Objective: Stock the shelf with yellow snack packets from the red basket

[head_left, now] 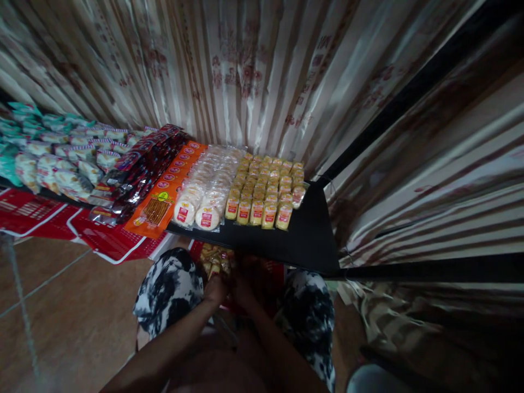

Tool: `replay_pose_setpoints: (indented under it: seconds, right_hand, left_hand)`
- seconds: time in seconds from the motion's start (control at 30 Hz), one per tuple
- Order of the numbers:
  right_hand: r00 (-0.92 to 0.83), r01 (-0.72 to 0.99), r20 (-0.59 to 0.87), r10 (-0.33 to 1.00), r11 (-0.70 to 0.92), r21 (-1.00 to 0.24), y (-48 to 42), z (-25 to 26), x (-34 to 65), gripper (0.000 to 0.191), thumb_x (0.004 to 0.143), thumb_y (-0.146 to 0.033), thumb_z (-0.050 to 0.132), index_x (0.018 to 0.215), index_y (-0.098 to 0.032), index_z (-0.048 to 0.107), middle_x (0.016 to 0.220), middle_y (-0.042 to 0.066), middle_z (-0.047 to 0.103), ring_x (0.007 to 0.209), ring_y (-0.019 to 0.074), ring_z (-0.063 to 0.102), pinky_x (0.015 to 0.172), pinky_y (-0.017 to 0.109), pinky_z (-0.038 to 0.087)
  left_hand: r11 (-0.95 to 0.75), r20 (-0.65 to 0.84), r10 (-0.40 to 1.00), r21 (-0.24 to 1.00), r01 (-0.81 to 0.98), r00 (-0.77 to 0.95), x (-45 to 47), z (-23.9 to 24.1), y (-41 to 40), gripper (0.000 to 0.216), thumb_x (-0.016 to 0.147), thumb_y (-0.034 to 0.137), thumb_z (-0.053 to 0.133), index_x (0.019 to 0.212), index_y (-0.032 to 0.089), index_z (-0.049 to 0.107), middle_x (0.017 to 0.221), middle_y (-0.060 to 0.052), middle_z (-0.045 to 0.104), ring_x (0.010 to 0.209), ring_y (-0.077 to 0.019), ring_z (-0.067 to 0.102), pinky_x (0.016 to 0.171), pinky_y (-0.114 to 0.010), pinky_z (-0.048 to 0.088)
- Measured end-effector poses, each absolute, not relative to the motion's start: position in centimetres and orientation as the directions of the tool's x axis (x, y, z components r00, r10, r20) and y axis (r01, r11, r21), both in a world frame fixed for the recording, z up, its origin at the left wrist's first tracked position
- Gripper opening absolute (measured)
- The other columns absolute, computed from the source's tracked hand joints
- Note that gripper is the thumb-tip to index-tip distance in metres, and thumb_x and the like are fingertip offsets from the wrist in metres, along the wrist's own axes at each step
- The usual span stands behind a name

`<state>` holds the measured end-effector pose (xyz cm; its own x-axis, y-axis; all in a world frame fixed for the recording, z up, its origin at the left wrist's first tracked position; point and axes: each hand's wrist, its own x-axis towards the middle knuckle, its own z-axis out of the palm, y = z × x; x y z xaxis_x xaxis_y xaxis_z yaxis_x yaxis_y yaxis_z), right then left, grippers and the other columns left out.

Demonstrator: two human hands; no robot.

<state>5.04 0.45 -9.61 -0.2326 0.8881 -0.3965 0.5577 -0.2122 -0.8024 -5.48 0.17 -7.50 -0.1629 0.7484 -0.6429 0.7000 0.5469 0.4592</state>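
Note:
My left hand [215,289] is low between my knees, just under the shelf's front edge, its fingers curled against several small yellow snack packets [214,255]. What it holds, if anything, is hidden. Close beside it, my right hand [242,287] lies in deep shadow and its fingers do not show clearly. Above both hands, rows of yellow-wrapped snack packets [257,212] stand on the black shelf [303,240]. To their left lie clear packs of round white crackers [207,217].
An orange pack of stick snacks [158,204], dark red shiny packets [141,169] and white and teal packets [61,158] run leftward along the shelf. Red printed boxes or sheets [110,237] sit below. A curtain [245,71] hangs behind, and a dark post [388,103] rises at the right.

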Motion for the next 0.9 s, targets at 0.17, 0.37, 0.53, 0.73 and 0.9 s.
replay_pose_setpoints:
  seconds: [0.17, 0.37, 0.53, 0.73, 0.9]
  right_hand:
    - [-0.171, 0.535, -0.394, 0.903, -0.251, -0.806, 0.1, -8.2, 5.6, 0.030, 0.077, -0.017, 0.038, 0.079, -0.016, 0.067, 0.085, 0.010, 0.070, 0.078, 0.0198, 0.064, 0.074, 0.031, 0.048]
    - [-0.149, 0.471, -0.244, 0.958, -0.148, -0.870, -0.7, -3.9, 7.7, 0.036, 0.078, -0.016, 0.036, 0.101, -0.017, 0.064, 0.104, 0.007, 0.066, 0.098, 0.0177, 0.059, 0.090, 0.032, 0.043]
    - [-0.215, 0.530, -0.065, 0.975, 0.061, -0.846, -1.5, 0.3, 9.6, 0.036, 0.080, -0.019, 0.041, 0.111, -0.020, 0.060, 0.114, 0.007, 0.061, 0.106, 0.0184, 0.054, 0.095, 0.035, 0.040]
    - [-0.422, 0.648, -0.010, 0.906, 0.294, -0.703, -1.3, 4.3, 11.6, 0.049, 0.076, -0.020, 0.054, 0.125, -0.025, 0.050, 0.126, 0.007, 0.052, 0.114, 0.0205, 0.049, 0.097, 0.035, 0.037]
    - [-0.494, 0.617, -0.019, 0.869, 0.336, -0.712, -1.1, 5.8, 12.7, 0.053, 0.077, -0.029, 0.059, 0.128, -0.025, 0.046, 0.123, 0.008, 0.055, 0.112, 0.0215, 0.050, 0.096, 0.035, 0.037]
  left_hand:
    - [0.536, -0.575, 0.800, 0.555, 0.636, -0.173, -6.0, -6.5, 0.6, 0.023, 0.073, 0.005, 0.047, 0.083, 0.015, 0.064, 0.085, -0.006, 0.068, 0.083, -0.0140, 0.063, 0.070, -0.019, 0.043]
    - [0.472, -0.464, 0.875, 0.758, 0.451, -0.135, -6.9, -2.6, -0.9, 0.022, 0.074, 0.012, 0.042, 0.085, 0.015, 0.061, 0.077, -0.001, 0.063, 0.069, -0.0115, 0.057, 0.061, -0.018, 0.041]
    - [0.402, -0.409, 0.913, 0.901, 0.161, 0.006, -8.1, 1.8, -1.7, 0.016, 0.066, 0.024, 0.050, 0.077, 0.016, 0.057, 0.059, 0.005, 0.049, 0.053, -0.0087, 0.043, 0.051, -0.018, 0.032]
    - [0.248, -0.312, 0.900, 0.941, 0.231, 0.303, -8.6, 6.3, -0.2, 0.011, 0.062, 0.021, 0.047, 0.068, 0.017, 0.055, 0.054, 0.006, 0.041, 0.047, -0.0063, 0.033, 0.046, -0.017, 0.024]
    - [0.091, -0.203, 0.875, 0.960, 0.263, 0.439, -7.4, 8.7, 1.5, 0.012, 0.063, 0.015, 0.044, 0.066, 0.016, 0.057, 0.061, 0.005, 0.046, 0.055, -0.0068, 0.038, 0.051, -0.016, 0.029]
